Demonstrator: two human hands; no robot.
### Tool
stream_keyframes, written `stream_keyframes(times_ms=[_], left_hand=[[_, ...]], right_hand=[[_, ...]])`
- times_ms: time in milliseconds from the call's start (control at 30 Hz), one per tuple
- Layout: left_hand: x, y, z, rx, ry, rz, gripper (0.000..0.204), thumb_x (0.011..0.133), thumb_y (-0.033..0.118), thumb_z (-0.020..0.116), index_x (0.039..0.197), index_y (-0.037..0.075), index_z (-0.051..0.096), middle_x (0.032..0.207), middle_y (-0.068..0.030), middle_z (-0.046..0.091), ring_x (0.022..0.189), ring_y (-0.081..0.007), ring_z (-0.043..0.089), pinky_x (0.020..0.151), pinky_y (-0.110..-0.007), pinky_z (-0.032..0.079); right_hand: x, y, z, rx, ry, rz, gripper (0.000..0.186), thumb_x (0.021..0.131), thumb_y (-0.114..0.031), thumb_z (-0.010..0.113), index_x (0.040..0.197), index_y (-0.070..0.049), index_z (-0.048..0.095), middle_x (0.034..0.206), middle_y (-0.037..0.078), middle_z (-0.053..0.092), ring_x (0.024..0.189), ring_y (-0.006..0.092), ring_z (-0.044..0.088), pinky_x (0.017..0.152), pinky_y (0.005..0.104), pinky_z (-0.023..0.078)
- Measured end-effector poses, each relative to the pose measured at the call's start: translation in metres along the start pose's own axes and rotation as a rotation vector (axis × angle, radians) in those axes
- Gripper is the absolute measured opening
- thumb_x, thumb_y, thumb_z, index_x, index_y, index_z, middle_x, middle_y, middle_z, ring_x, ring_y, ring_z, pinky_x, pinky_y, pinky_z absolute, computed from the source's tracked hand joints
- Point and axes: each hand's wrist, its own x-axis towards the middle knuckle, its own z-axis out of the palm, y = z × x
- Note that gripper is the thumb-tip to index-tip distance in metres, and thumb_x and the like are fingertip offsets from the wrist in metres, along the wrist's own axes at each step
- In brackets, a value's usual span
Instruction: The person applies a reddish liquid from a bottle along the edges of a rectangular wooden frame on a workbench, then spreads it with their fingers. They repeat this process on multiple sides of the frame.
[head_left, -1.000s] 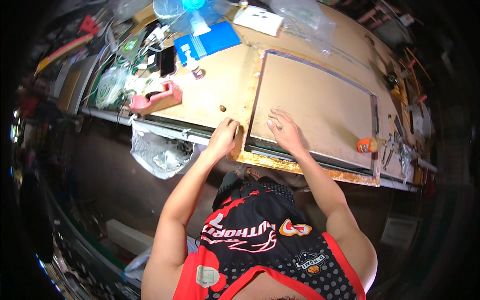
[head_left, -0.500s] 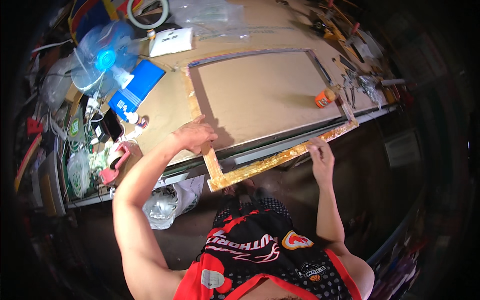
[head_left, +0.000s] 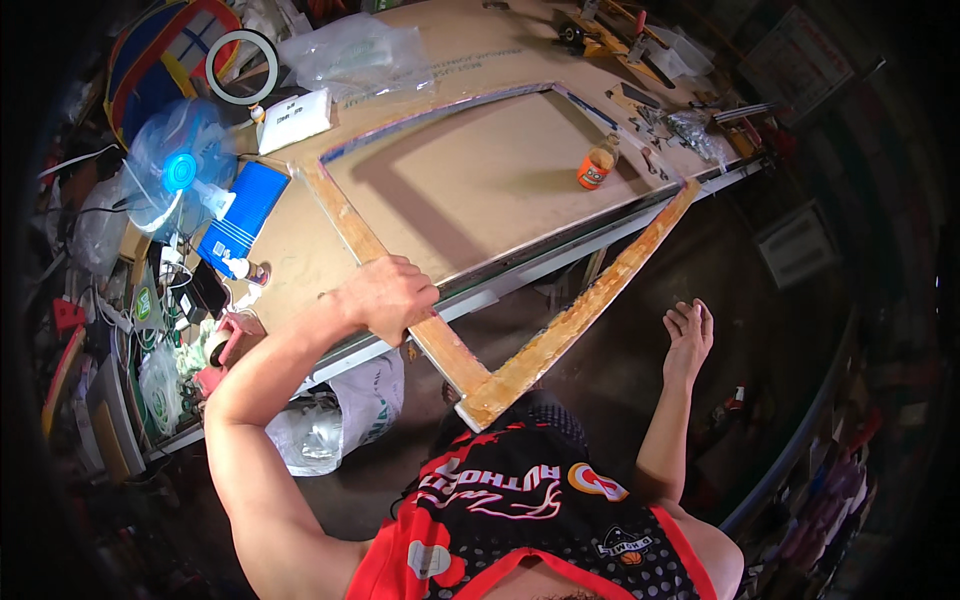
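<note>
My left hand (head_left: 385, 297) is wrapped round the left side of a large rectangular wooden frame (head_left: 590, 302). The frame stands tilted, its near corner hanging past the table edge in front of my shirt. Its near rails show bare, yellowish, uneven wood, while the far rail looks bluish grey. My right hand (head_left: 688, 338) hangs in the air to the right of the near rail, apart from it. Those fingers are loosely curled and spread, holding nothing. On the table, seen through the frame's opening, is an orange-labelled jar (head_left: 593, 175) with brownish contents.
A brown board (head_left: 450, 220) covers the table (head_left: 480, 300). At the left are a blue fan (head_left: 180, 172), a blue flat package (head_left: 238, 212), a small bottle (head_left: 248, 270) and tangled cables. Loose tools (head_left: 650, 125) lie at the far right. A white plastic bag (head_left: 345, 420) sits below the table edge.
My right hand has let go of the near rail and moved right. My left hand has closed round the left side, and the frame has turned and tilted, its near corner closer to me.
</note>
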Motion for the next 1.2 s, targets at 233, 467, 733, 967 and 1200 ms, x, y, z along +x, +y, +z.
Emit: stream_keyframes(times_ms=[233, 467, 733, 967, 1200], left_hand=[[0.047, 0.078, 0.044, 0.002, 0.190, -0.166, 0.021, 0.076, 0.023, 0.076, 0.081, 0.008, 0.062, 0.075, -0.0098, 0.064, 0.071, -0.0317, 0.068, 0.067, -0.043, 0.055], [0.156, 0.167, 0.110, 0.070, 0.266, -0.435, 0.033, 0.058, 0.025, 0.074, 0.084, 0.007, 0.065, 0.079, -0.0117, 0.069, 0.076, -0.0310, 0.072, 0.072, -0.042, 0.056], [0.307, 0.209, 0.170, 0.051, 0.443, -0.731, 0.023, 0.059, 0.018, 0.069, 0.079, 0.008, 0.064, 0.074, -0.0127, 0.066, 0.070, -0.0319, 0.069, 0.070, -0.042, 0.054], [0.383, 0.195, 0.214, 0.047, 0.413, -0.911, 0.019, 0.065, 0.017, 0.069, 0.081, 0.006, 0.067, 0.080, -0.0162, 0.071, 0.073, -0.0345, 0.072, 0.071, -0.045, 0.056], [0.411, 0.150, 0.248, 0.015, 0.309, -1.010, 0.019, 0.071, 0.016, 0.072, 0.087, 0.005, 0.069, 0.085, -0.0184, 0.072, 0.079, -0.0354, 0.074, 0.078, -0.046, 0.058]], right_hand=[[0.040, 0.000, -0.050, 0.035, 0.024, 0.035, 0.032, 0.109, -0.026, 0.060, 0.131, -0.003, 0.058, 0.107, 0.008, 0.069, 0.091, 0.0180, 0.069, 0.086, 0.0331, 0.058], [0.101, 0.005, -0.104, 0.073, -0.098, 0.089, 0.030, 0.109, -0.027, 0.060, 0.130, -0.005, 0.058, 0.104, 0.008, 0.071, 0.089, 0.0168, 0.070, 0.084, 0.0333, 0.061], [0.179, -0.009, -0.160, 0.024, -0.197, 0.140, 0.033, 0.110, -0.027, 0.059, 0.134, -0.006, 0.055, 0.107, 0.008, 0.068, 0.091, 0.0170, 0.069, 0.084, 0.0337, 0.058], [0.227, -0.024, -0.162, 0.058, -0.234, 0.146, 0.035, 0.110, -0.024, 0.058, 0.138, -0.005, 0.050, 0.109, 0.009, 0.066, 0.091, 0.0178, 0.068, 0.085, 0.0341, 0.057], [0.224, -0.031, -0.095, 0.058, -0.455, 0.092, 0.038, 0.108, -0.015, 0.058, 0.142, -0.001, 0.047, 0.115, 0.013, 0.066, 0.095, 0.0191, 0.068, 0.088, 0.0353, 0.058]])
